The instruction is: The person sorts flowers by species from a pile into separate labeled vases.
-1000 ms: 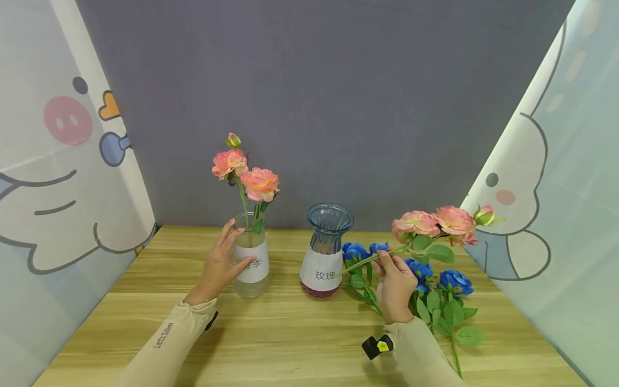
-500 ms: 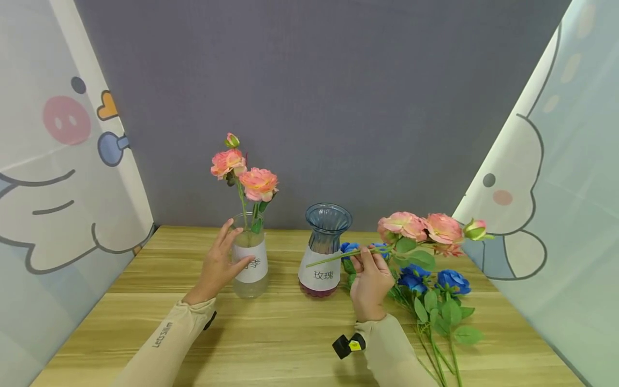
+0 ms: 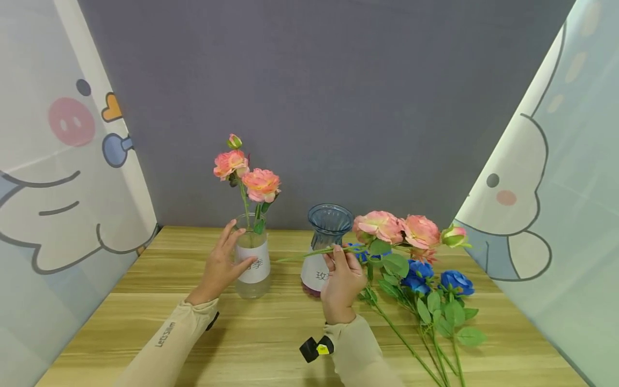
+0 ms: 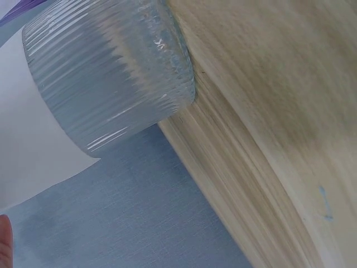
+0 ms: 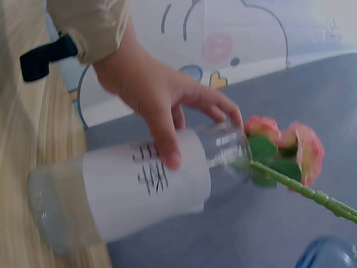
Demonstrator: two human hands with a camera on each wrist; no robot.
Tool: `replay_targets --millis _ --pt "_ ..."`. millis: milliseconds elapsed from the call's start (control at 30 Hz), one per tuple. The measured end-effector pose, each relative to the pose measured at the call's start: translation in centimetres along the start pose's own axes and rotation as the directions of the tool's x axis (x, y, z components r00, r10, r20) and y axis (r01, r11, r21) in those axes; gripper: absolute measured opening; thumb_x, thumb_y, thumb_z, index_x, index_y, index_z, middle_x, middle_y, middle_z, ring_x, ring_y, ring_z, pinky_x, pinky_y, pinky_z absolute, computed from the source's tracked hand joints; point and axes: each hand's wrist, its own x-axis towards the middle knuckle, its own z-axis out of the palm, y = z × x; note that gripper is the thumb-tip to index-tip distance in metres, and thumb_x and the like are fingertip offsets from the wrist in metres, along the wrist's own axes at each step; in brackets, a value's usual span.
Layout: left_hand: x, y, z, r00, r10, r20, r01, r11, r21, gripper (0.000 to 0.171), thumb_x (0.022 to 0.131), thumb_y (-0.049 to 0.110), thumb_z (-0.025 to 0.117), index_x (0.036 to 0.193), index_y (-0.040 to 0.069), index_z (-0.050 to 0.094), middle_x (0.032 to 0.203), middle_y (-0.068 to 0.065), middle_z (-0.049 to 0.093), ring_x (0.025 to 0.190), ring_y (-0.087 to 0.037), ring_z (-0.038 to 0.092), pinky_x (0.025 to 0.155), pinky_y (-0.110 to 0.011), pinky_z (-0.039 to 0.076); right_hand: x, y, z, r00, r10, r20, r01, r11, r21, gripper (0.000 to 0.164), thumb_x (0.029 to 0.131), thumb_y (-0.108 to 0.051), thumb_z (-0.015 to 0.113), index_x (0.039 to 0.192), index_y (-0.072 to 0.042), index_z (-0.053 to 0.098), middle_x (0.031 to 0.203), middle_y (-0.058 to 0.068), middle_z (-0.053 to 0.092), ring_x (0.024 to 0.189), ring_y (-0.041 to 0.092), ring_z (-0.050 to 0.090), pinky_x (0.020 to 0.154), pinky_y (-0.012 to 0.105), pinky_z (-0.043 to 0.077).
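My left hand (image 3: 220, 269) grips the clear glass vase (image 3: 253, 290), thumb over its white label and fingers behind. In the right wrist view the thumb of the left hand (image 5: 162, 111) presses that label. Pink artificial flowers (image 3: 261, 184) stand upright in this vase. My right hand (image 3: 344, 287) pinches the green stem of another pink flower spray (image 3: 379, 227), held almost level. Its blossoms lie to the right, and the bare stem end points left at the clear vase. The left wrist view shows the ribbed base of the clear vase (image 4: 111, 72) on the wood.
A blue-tinted flared vase (image 3: 330, 219) with a white label and purplish base stands between the hands, partly behind the right one. Blue artificial flowers (image 3: 456, 282) with long stems lie on the right of the wooden table (image 3: 271, 344). A grey panel (image 3: 333, 107) rises behind.
My right hand has moved left with the pink flower spray, from over the blue flowers to in front of the blue-tinted vase. The stem has turned nearly level. My left hand stays on the clear vase.
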Motion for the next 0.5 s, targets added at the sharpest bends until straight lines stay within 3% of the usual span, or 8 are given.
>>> replay_targets --millis 100,167,267,367,400,500 --pt "0.0 0.1 0.0 1.000 -0.006 0.003 0.006 1.000 0.007 0.074 0.066 0.010 0.088 0.126 -0.005 0.049 0.137 -0.037 0.038 0.108 -0.055 0.052 0.071 -0.059 0.051 -1.0 0.3 0.9 1.000 -0.008 0.030 0.008 1.000 -0.026 0.013 0.089 0.011 0.056 0.081 0.007 0.067 0.089 0.008 0.061 0.068 0.013 0.064 0.068 0.028 0.056" --pt "0.0 0.1 0.0 1.000 -0.008 0.002 0.008 1.000 0.008 0.076 0.062 0.004 0.088 0.126 -0.005 0.048 0.137 -0.036 0.038 0.107 -0.055 0.052 0.071 -0.058 0.051 -1.5 0.4 1.5 0.999 -0.017 0.047 0.018 0.999 -0.034 0.011 0.088 0.010 0.058 0.083 0.008 0.067 0.091 0.008 0.061 0.070 0.014 0.065 0.070 0.029 0.056" --pt "0.0 0.1 0.0 1.000 -0.003 -0.005 0.003 1.000 0.000 0.068 0.076 0.026 0.082 0.127 -0.004 0.049 0.138 -0.035 0.038 0.106 -0.055 0.053 0.071 -0.059 0.050 -2.2 0.7 2.4 0.997 -0.037 0.065 0.039 0.999 -0.024 0.010 0.087 0.009 0.059 0.083 0.007 0.069 0.092 0.008 0.062 0.069 0.014 0.065 0.070 0.029 0.056" --pt "-0.1 0.0 0.1 1.000 -0.001 -0.011 0.001 1.000 -0.006 0.066 0.086 0.045 0.065 0.127 -0.004 0.049 0.139 -0.034 0.038 0.106 -0.054 0.053 0.071 -0.059 0.050 -2.5 0.9 3.5 0.995 -0.061 0.078 0.061 0.998 0.005 0.012 0.086 0.010 0.060 0.081 0.005 0.070 0.092 0.008 0.063 0.069 0.013 0.064 0.069 0.029 0.055" --pt "-0.1 0.0 0.1 1.000 -0.002 -0.012 0.001 1.000 -0.005 0.066 0.086 0.047 0.062 0.127 -0.004 0.049 0.139 -0.034 0.038 0.106 -0.054 0.053 0.071 -0.059 0.050 -2.4 1.0 3.9 0.994 -0.070 0.079 0.070 0.998 0.005 0.012 0.086 0.010 0.060 0.081 0.005 0.070 0.092 0.008 0.063 0.069 0.013 0.064 0.068 0.029 0.056" --pt "-0.1 -0.1 0.1 1.000 -0.003 -0.011 0.003 1.000 0.000 0.067 0.079 0.032 0.079 0.127 -0.004 0.049 0.138 -0.035 0.038 0.106 -0.054 0.053 0.072 -0.059 0.050 -2.1 1.1 5.1 0.994 -0.084 0.074 0.084 0.996 0.002 0.008 0.085 0.010 0.062 0.082 0.010 0.069 0.091 0.007 0.064 0.073 0.014 0.064 0.069 0.030 0.056"
